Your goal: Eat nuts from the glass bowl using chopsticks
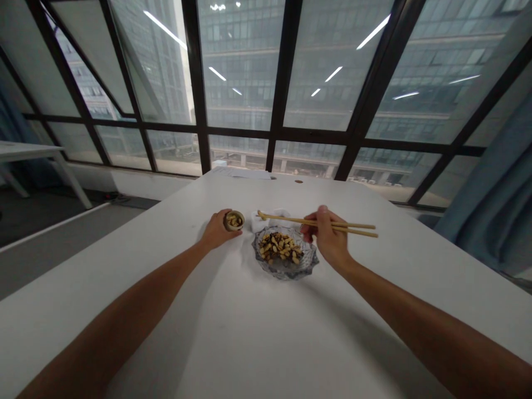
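My left hand (216, 229) is closed around a small cup (234, 221) with some pale nut-like pieces inside. In my right hand (329, 235) is a pair of wooden chopsticks (355, 228), pointing left over the table. A small pale piece (261, 215) seems to sit at their tips, close to the cup's right side. Below the chopsticks stands a scalloped glass bowl (307, 264), holding a heap of peanut-like pieces (280, 247) mixed with dark bits. Behind the bowl, partly hidden by the chopsticks, lies a white object (261, 223) whose kind I cannot make out.
Everything rests on a long white table (249, 332). Papers (249, 173) lie at its far end, near round holes (298, 181) in the top. Beyond are tall dark-framed windows (241, 61). Another white table (29, 151) stands left; a blue curtain (490, 188) hangs right.
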A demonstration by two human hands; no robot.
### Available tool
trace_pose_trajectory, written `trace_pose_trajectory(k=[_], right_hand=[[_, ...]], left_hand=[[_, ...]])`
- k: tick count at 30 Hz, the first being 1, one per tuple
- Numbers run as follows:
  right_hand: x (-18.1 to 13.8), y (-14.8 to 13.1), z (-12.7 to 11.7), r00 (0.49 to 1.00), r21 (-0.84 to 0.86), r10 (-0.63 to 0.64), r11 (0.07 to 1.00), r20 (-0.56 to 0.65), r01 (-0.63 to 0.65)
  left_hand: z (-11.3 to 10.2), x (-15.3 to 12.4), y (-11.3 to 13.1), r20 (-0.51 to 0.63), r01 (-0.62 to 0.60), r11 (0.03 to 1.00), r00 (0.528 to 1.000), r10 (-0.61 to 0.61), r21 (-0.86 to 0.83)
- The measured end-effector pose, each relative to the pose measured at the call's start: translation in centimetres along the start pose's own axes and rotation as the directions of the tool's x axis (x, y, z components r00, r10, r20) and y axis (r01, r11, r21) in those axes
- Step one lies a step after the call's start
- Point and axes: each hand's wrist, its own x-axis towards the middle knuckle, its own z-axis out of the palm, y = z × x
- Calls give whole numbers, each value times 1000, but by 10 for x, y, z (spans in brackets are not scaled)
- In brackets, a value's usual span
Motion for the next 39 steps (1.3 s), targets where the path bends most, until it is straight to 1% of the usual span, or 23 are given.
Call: trace_pose_trajectory(k=[2, 5, 7, 9, 11, 13, 15, 16, 17, 18, 20, 22, 23, 24, 26, 29, 31, 34, 39], right_hand=[[12, 3, 26, 994, -25, -34, 999, 103, 36], [28, 20, 60, 972, -59, -45, 996, 230, 60], [35, 30, 73, 945, -104, -16, 993, 326, 53], [37, 33, 74, 934, -118, 0, 992, 357, 45], [36, 26, 64, 950, -94, -21, 994, 313, 52], [32, 11, 44, 970, -82, -46, 994, 238, 67], [27, -7, 20, 975, -142, -28, 988, 221, 61], [23, -16, 9, 969, -195, 4, 980, 246, 45], [19, -24, -1, 957, -255, 53, 967, 284, 22], [15, -30, -10, 935, -310, 102, 951, 340, 9], [7, -36, -21, 879, -389, 192, 921, 437, -9], [1, -34, -24, 833, -421, 232, 907, 502, 1], [0, -30, -25, 826, -425, 228, 905, 515, 15], [-1, -26, -25, 832, -425, 209, 905, 513, 35], [1, -16, -26, 867, -421, 157, 904, 472, 66], [6, -6, -32, 934, -400, 86, 914, 346, 64], [10, -4, -35, 966, -374, 37, 925, 257, 65], [12, -3, -35, 981, -361, 2, 930, 196, 70], [12, 4, -26, 980, -387, 35, 921, 196, 44]], left_hand=[[-2, -1, 2, 12, -17, 1000, 1000, 18, -13], [-4, -1, 5, 28, -41, 998, 999, 42, -41], [-4, -1, 6, 33, -50, 998, 998, 51, -48], [-4, -1, 6, 31, -45, 998, 998, 47, -47], [-3, -1, 4, 29, -28, 999, 999, 30, -47], [-1, -1, 2, 21, -7, 999, 1000, 8, -49], [1, 0, 1, 12, 14, 999, 1000, -13, -52], [2, 0, 0, 10, 22, 998, 1000, -21, -55], [3, 0, -1, 10, 28, 998, 1000, -27, -59], [3, 1, -2, 12, 31, 998, 999, -31, -63], [3, 1, -2, 14, 35, 997, 999, -34, -65], [3, 1, -2, 13, 35, 997, 999, -34, -64], [3, 1, -3, 12, 35, 997, 999, -34, -65], [3, 1, -3, 13, 35, 997, 999, -34, -67], [3, 1, -3, 14, 39, 996, 999, -38, -74], [3, 1, -3, 9, 45, 995, 999, -44, -89], [3, 1, -3, 8, 38, 995, 999, -37, -92], [3, 1, -2, 13, 40, 995, 999, -39, -89], [3, 1, -2, 11, 52, 996, 999, -52, -72]])
